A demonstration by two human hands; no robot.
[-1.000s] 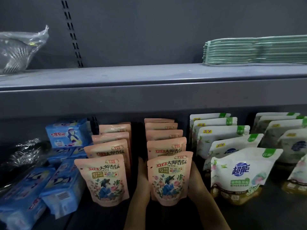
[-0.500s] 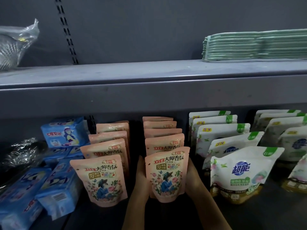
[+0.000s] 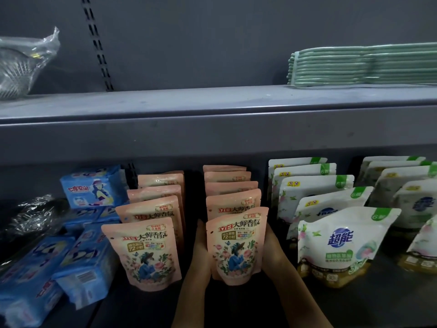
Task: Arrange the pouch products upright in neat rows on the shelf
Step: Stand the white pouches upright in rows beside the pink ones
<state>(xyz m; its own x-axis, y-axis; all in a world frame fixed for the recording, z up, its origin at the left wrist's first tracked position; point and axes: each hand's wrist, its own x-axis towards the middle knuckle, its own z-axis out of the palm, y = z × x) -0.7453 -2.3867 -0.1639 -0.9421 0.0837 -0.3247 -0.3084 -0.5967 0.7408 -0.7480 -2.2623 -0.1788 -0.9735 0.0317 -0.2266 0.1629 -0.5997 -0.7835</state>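
Front pink pouch (image 3: 236,245): lower centre of frame, upright, heading right pink row on lower shelf (image 3: 236,308). Left hand (image 3: 201,254), right hand (image 3: 274,249): flat against pouch sides, fingers straight. Risk: uneven squeeze buckles soft pouch, tips row behind.

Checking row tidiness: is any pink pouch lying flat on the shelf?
No: both rows of pink pouches stand upright, with the front pouch of the right row held between the left hand and right hand.
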